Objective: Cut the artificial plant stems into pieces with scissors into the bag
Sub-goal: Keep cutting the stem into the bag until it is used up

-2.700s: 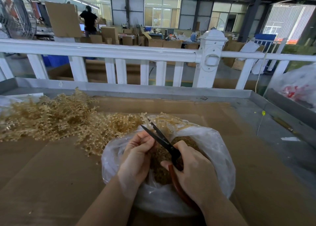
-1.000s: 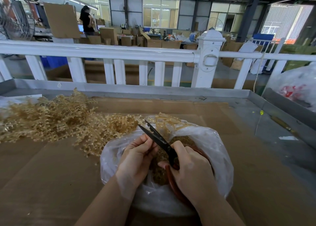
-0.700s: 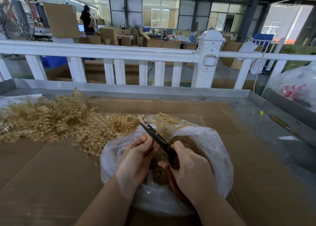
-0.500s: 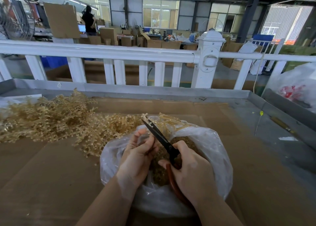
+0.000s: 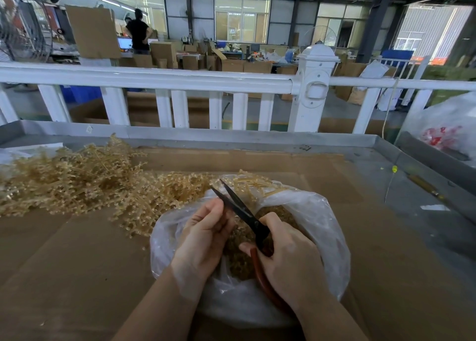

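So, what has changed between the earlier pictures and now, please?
Very little. The scissors in the right hand closed about half a second ago and now stand open again, blades apart over the bag. The left hand stays at the blades, fingers curled; what it pinches is hidden. The pile of stems on the cardboard and the bag have not moved.

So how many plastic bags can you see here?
2: the clear bag under both hands on the cardboard, holding cut pieces, and a second bag at the far right edge. Others may be hidden.
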The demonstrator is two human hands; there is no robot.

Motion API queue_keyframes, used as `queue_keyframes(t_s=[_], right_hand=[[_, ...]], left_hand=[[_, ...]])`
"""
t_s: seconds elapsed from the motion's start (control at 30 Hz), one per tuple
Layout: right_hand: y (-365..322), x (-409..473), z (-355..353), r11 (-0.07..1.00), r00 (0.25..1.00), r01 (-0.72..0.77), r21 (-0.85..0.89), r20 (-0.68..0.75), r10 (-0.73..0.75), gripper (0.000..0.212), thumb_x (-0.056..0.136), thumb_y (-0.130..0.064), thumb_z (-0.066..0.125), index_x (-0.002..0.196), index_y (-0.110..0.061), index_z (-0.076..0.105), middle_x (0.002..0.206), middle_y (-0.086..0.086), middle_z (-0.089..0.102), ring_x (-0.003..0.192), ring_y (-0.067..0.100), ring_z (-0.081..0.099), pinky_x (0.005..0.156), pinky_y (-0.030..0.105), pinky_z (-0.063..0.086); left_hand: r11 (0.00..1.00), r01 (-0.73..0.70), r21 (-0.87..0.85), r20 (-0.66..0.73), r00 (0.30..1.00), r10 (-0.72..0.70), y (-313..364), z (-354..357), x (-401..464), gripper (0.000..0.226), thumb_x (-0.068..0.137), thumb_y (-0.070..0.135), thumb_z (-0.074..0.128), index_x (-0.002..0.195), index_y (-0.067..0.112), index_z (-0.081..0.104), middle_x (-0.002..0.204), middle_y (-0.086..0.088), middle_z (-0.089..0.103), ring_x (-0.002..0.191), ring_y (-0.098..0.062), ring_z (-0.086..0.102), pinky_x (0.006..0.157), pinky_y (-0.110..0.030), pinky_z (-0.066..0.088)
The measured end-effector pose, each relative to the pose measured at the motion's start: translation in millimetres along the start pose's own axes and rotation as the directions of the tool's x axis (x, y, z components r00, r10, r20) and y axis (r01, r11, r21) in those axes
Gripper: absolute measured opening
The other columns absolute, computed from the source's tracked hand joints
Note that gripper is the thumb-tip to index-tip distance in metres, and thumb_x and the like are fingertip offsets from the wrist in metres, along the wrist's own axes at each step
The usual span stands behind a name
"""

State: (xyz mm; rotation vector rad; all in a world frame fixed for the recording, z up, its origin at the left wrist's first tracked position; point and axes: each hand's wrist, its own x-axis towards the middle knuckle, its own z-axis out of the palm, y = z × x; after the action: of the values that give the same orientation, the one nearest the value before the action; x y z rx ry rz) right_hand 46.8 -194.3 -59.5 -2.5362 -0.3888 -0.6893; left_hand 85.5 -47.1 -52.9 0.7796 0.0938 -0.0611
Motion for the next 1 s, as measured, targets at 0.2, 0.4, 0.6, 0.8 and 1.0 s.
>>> queue_keyframes(t_s=[0.2,0.4,0.6,0.8,1.0], right_hand=[[-0.8,0.0,-0.1,1.000,1.000,0.006,-0.015,-0.030,-0.007,0.035,0.081,-0.054,0.063,0.097,-0.024,0.057,0.077,-0.012,0.060,0.069,0.003,0.054,0.063,0.010,0.038],[-2.1,-0.4,-0.8,0.998,1.000,0.021,-0.066,-0.008,-0.021,0.037,0.081,-0.055,0.059,0.102,-0.024,0.058,0.078,-0.010,0.060,0.070,0.008,0.056,0.063,0.017,0.046],[-4.2,0.2,-0.3,1.000,1.000,0.009,-0.021,-0.017,-0.010,0.035,0.082,-0.052,0.064,0.099,-0.022,0.058,0.080,-0.010,0.062,0.072,0.005,0.056,0.065,0.012,0.038],[-5.8,1.0,-1.6,1.000,1.000,0.027,0.003,0.010,-0.027,0.040,0.086,-0.058,0.049,0.101,-0.022,0.056,0.083,-0.009,0.062,0.073,0.005,0.057,0.066,0.017,0.047],[-8.4,2.6,-1.4,0.999,1.000,0.019,-0.039,0.001,-0.019,0.039,0.085,-0.054,0.044,0.098,-0.019,0.055,0.078,-0.006,0.062,0.066,0.007,0.057,0.059,0.013,0.040]], left_hand=[[1.000,-0.028,0.004,0.001,1.000,0.028,-0.8,-1.0,-0.8,0.010,0.072,0.009,0.058,0.082,0.007,0.058,0.064,-0.005,0.055,0.054,-0.009,0.057,0.056,-0.018,0.054],[0.999,-0.042,0.025,-0.005,0.999,0.042,-0.7,0.0,-1.7,0.013,0.087,-0.001,0.048,0.081,0.005,0.058,0.069,-0.005,0.062,0.058,-0.011,0.058,0.058,-0.019,0.053],[0.998,-0.026,0.064,0.028,0.999,0.024,-1.7,1.1,-2.2,0.015,0.089,0.000,0.047,0.080,0.005,0.058,0.063,-0.003,0.057,0.057,-0.010,0.053,0.055,-0.017,0.051],[0.998,-0.005,0.070,0.068,0.998,0.000,-2.9,-0.7,-1.1,0.009,0.074,0.008,0.056,0.080,0.006,0.061,0.058,-0.002,0.055,0.053,-0.009,0.053,0.054,-0.017,0.052],[0.998,0.006,0.066,0.085,0.996,-0.012,-0.6,1.4,-3.8,0.009,0.073,0.008,0.055,0.078,0.006,0.063,0.060,-0.003,0.054,0.053,-0.009,0.053,0.054,-0.017,0.052]])
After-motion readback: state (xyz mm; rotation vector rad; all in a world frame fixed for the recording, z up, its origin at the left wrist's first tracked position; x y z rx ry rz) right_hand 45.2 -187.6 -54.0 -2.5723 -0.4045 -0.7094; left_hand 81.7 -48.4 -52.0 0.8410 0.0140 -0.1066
